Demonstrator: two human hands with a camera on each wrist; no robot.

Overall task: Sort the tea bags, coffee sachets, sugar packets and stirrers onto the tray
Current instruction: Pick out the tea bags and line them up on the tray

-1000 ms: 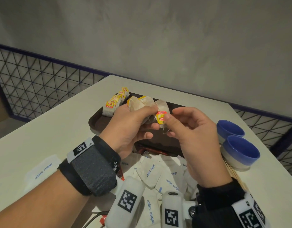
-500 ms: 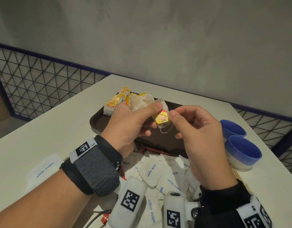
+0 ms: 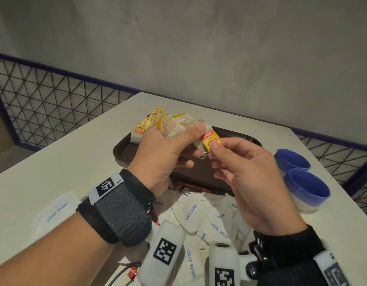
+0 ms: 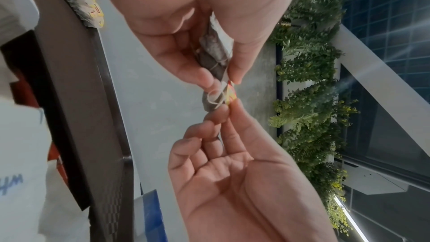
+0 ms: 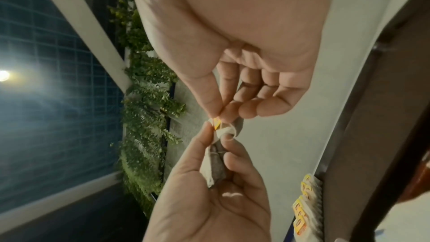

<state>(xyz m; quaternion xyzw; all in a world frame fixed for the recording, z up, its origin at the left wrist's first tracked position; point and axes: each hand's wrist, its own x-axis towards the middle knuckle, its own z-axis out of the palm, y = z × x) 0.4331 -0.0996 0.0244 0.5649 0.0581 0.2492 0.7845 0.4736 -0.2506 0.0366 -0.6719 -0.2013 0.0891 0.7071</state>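
A row of tea bags [image 3: 146, 125] is lying at the tray's [image 3: 124, 149] far left corner, sugar packets [image 3: 201, 215] lying before the tray and two bowls [image 3: 302, 182] standing to its right.

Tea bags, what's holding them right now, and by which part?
Left hand grips a bunch of tea bags by their pouches; right hand pinches one bag's yellow tag.
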